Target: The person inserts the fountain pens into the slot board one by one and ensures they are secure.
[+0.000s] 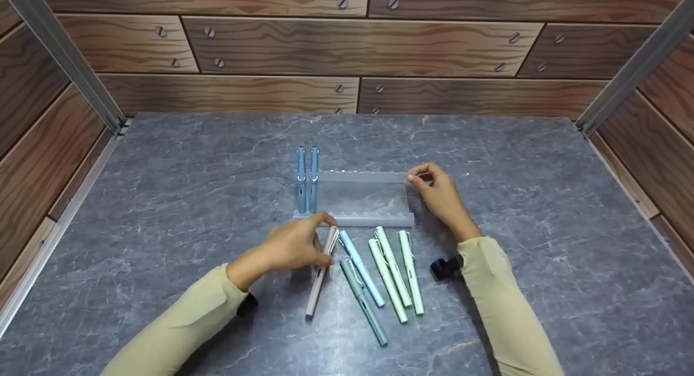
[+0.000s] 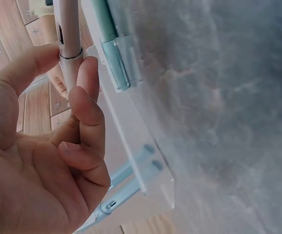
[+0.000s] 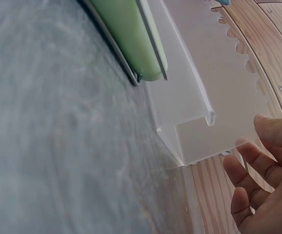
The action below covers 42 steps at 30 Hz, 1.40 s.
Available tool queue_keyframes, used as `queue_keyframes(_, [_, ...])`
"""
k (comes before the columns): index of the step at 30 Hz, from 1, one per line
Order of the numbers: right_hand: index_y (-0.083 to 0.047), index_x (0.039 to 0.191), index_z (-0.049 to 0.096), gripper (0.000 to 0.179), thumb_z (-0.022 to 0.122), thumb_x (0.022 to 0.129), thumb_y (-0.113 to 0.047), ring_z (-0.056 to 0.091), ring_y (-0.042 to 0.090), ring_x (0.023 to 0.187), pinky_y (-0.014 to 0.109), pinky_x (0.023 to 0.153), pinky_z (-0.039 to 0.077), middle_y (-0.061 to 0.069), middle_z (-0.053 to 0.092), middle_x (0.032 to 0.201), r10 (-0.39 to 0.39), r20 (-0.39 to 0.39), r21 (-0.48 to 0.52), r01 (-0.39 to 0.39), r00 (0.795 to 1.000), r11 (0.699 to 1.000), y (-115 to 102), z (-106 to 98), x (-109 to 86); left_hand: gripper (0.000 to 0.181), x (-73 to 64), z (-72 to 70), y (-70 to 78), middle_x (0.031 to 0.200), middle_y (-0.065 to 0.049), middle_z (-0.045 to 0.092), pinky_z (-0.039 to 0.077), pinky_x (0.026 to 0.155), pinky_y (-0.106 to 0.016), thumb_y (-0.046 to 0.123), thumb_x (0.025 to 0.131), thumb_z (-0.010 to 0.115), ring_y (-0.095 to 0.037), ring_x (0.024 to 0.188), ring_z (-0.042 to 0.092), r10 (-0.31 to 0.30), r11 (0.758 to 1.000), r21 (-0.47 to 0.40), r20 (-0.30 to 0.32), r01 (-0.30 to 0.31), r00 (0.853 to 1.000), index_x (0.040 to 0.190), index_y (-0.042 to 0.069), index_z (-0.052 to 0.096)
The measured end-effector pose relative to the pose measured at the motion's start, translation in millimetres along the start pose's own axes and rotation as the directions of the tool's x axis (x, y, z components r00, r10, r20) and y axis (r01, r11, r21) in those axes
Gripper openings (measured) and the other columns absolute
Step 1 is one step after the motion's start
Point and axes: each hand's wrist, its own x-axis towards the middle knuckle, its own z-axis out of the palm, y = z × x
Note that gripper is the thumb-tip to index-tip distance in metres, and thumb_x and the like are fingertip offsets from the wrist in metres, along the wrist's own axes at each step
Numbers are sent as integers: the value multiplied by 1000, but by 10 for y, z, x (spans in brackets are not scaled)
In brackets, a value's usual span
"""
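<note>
My left hand (image 1: 295, 243) pinches a pinkish-grey pen (image 1: 320, 286) between thumb and fingers, just in front of a clear plastic pen rack (image 1: 358, 220). Up close in the left wrist view, that pen (image 2: 69, 29) shows a slot in its barrel and a ring at the joint. Two blue pens (image 1: 307, 194) stand side by side in the rack's leftmost notches. At the back right corner of the rack, my right hand (image 1: 440, 197) holds its edge between thumb and index finger; the other fingers are loosely bent in the right wrist view.
Before the rack lie a light blue pen (image 1: 362, 270), a dark teal pen (image 1: 364, 303) and three light green pens (image 1: 411, 273). The grey marbled tabletop (image 1: 179, 170) is bounded by wood-patterned panels (image 1: 303, 45) and metal posts (image 1: 76, 61).
</note>
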Motion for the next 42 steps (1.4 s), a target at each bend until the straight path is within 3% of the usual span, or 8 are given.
queue_keyframes(14, [4, 105, 61, 19, 63, 93, -10, 59, 32, 103, 21, 79, 39, 21, 64, 108, 21, 4, -3, -21, 1000, 1000, -19, -1, -1, 69, -18, -144, 59, 75, 6, 67, 44, 56, -30, 22, 72, 81, -10, 60, 59, 3, 999, -54, -28, -4, 1000, 134, 22, 51])
queue_keyframes(25, [4, 104, 62, 19, 64, 92, -11, 60, 31, 102, 19, 77, 40, 21, 65, 107, 13, -2, -6, -13, 1000, 1000, -1, -9, 4, 67, -12, -304, 111, 79, 1, 65, 44, 55, -27, 14, 77, 77, -12, 63, 57, 41, 989, -143, -45, -47, 998, 137, 23, 48])
queue_keyframes(38, [4, 104, 61, 19, 63, 93, -11, 60, 32, 101, 19, 74, 41, 21, 64, 107, 6, 4, -10, -6, 1000, 1000, 4, -8, 5, 65, 40, -398, 159, 82, 4, 68, 43, 56, -27, 17, 81, 75, -11, 66, 59, 51, 995, -78, -107, -60, 993, 139, 26, 47])
queue_keyframes(42, [3, 105, 61, 18, 62, 94, -12, 60, 32, 102, 20, 74, 41, 20, 64, 107, 9, 10, -14, -9, 1000, 1000, -6, -10, 3, 66, 67, -419, 146, 83, 2, 69, 44, 58, -27, 16, 82, 74, -11, 67, 60, 61, 992, -106, -119, -74, 991, 141, 25, 45])
